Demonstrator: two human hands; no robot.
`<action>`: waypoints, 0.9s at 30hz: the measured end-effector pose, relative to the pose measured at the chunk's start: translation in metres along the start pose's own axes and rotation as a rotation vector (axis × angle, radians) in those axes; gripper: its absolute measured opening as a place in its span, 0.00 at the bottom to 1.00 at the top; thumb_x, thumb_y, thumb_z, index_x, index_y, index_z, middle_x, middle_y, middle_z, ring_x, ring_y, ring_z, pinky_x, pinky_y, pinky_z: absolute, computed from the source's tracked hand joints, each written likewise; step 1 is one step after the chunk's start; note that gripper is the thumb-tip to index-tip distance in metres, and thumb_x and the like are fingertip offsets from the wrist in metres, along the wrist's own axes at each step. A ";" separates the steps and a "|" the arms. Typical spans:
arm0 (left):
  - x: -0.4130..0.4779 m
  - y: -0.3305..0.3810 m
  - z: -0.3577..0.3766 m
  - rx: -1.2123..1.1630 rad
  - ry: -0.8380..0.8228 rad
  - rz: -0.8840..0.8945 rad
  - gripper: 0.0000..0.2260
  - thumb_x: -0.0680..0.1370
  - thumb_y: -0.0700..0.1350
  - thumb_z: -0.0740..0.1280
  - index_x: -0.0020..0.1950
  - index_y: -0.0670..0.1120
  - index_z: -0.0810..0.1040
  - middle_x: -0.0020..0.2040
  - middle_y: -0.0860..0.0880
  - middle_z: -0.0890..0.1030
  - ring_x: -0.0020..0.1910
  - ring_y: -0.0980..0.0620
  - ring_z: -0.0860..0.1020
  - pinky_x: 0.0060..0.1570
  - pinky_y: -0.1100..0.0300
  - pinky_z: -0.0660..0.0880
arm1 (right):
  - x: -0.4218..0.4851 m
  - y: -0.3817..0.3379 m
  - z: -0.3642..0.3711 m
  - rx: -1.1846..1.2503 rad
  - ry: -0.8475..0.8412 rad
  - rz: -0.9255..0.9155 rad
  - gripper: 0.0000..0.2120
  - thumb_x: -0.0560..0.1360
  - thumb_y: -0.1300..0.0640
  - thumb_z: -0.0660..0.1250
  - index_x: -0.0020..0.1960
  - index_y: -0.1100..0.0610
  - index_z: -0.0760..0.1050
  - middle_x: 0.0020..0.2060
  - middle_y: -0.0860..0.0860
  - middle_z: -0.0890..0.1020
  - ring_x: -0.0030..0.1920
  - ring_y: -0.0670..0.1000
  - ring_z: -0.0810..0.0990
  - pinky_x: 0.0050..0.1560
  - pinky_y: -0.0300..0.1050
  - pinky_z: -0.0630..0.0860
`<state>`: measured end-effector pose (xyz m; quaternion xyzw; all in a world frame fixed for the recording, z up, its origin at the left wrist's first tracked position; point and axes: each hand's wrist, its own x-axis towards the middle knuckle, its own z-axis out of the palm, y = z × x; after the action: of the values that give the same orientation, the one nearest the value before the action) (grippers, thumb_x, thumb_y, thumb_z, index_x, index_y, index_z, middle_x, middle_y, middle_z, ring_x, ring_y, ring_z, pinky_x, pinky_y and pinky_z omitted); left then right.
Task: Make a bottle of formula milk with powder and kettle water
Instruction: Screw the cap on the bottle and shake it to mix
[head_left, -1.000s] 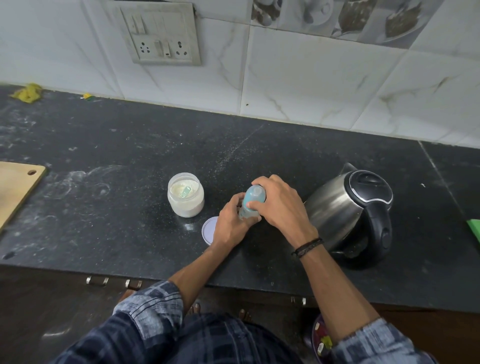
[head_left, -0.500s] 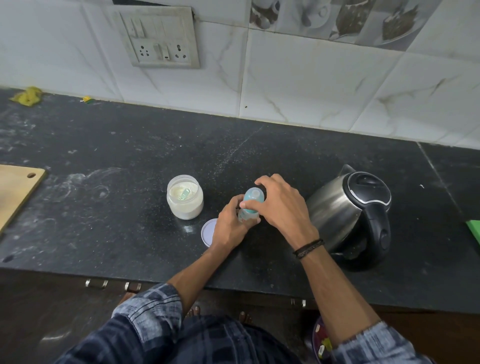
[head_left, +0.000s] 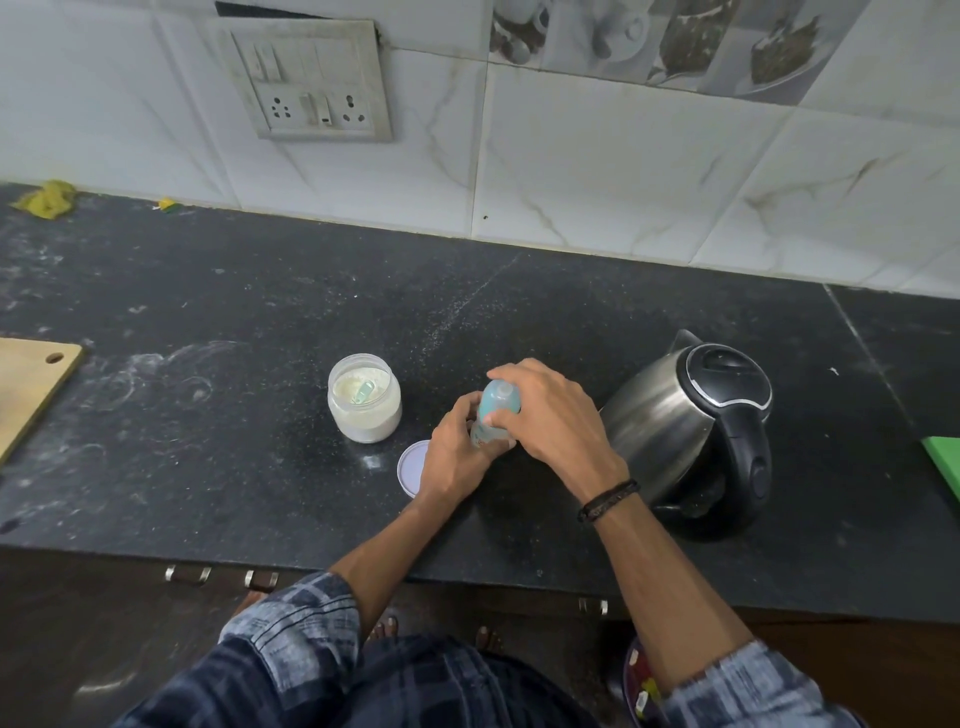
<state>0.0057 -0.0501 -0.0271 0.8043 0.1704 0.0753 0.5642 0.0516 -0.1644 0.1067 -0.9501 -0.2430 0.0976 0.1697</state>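
Observation:
A small baby bottle with a light blue cap (head_left: 498, 402) stands upright on the black counter (head_left: 208, 415). My left hand (head_left: 454, 457) is wrapped around its lower body. My right hand (head_left: 556, 415) grips the blue cap from above and the right. An open jar of white powder (head_left: 364, 405), with a pale green scoop lying in it, stands just left of the bottle. The jar's white lid (head_left: 412, 469) lies flat on the counter, partly hidden by my left hand. A steel kettle with a black lid and handle (head_left: 696, 426) stands to the right, close to my right wrist.
A wooden board (head_left: 31, 384) lies at the left edge and a green object (head_left: 943, 460) at the right edge. Powder smears mark the counter on the left. A switch and socket panel (head_left: 306, 80) is on the tiled wall. The counter's front edge runs just below my forearms.
Both hands stay on the bottle. My right hand's fingers have shifted slightly around the cap. The bottle has not left its spot.

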 end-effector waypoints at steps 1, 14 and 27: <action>0.000 0.000 0.000 -0.001 0.001 0.001 0.27 0.70 0.47 0.80 0.67 0.51 0.74 0.58 0.55 0.83 0.56 0.54 0.81 0.57 0.51 0.79 | 0.001 0.000 0.001 -0.004 -0.005 0.004 0.25 0.78 0.48 0.73 0.73 0.49 0.73 0.65 0.50 0.77 0.63 0.54 0.79 0.58 0.51 0.76; 0.000 0.001 0.000 0.000 -0.006 -0.008 0.28 0.71 0.48 0.80 0.68 0.52 0.74 0.58 0.55 0.82 0.56 0.54 0.81 0.57 0.48 0.79 | 0.003 0.000 0.002 -0.040 -0.004 0.049 0.27 0.76 0.41 0.73 0.71 0.50 0.73 0.61 0.52 0.77 0.58 0.56 0.81 0.54 0.51 0.77; 0.000 0.001 0.000 -0.010 -0.003 -0.010 0.28 0.71 0.48 0.80 0.68 0.50 0.74 0.58 0.55 0.82 0.56 0.54 0.81 0.57 0.49 0.79 | 0.001 0.000 0.000 -0.035 0.023 0.043 0.30 0.76 0.40 0.74 0.73 0.50 0.72 0.63 0.51 0.77 0.60 0.55 0.80 0.55 0.52 0.79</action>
<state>0.0055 -0.0506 -0.0264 0.8009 0.1731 0.0722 0.5687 0.0529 -0.1639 0.1068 -0.9590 -0.2222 0.0859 0.1536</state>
